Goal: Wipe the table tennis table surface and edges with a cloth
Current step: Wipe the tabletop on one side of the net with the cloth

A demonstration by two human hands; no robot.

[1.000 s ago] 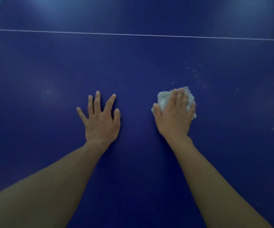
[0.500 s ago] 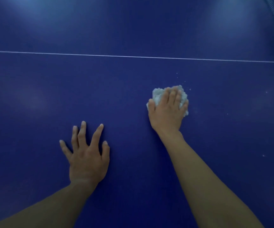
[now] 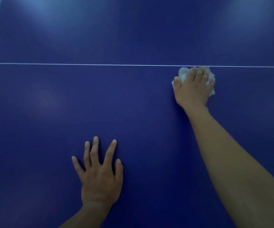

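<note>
Head view, and nearest the person is the left hand, planted flat on the blue table, fingers straight and fanned wide, holding nothing. It looks like a brace, taking weight while the other arm stretches out.

Up the right side runs the right forearm, reaching well forward. At the end of it, the right hand sits on top of the cloth, a pale crumpled wad pressed against the tabletop. Fingers curve over the bunch, thumb hooked at its left side, so that is a grip and a press together. White folds peek out beyond the fingertips and along the hand's right edge.

Now the key relation: the cloth lies ahead and to the right of the bracing hand, well apart from it, and its far edge sits right at the white line, which runs straight across the view from left to right. The cloth hand is plainly the farther of the two, already near full stretch by the look of that arm.

Beyond the line, more blue surface with soft patches of glare. No table edge is clearly in sight. Judging from this, the surface pass is under way, and the far side calls for a longer lean or a sideways sweep along the line.
</note>
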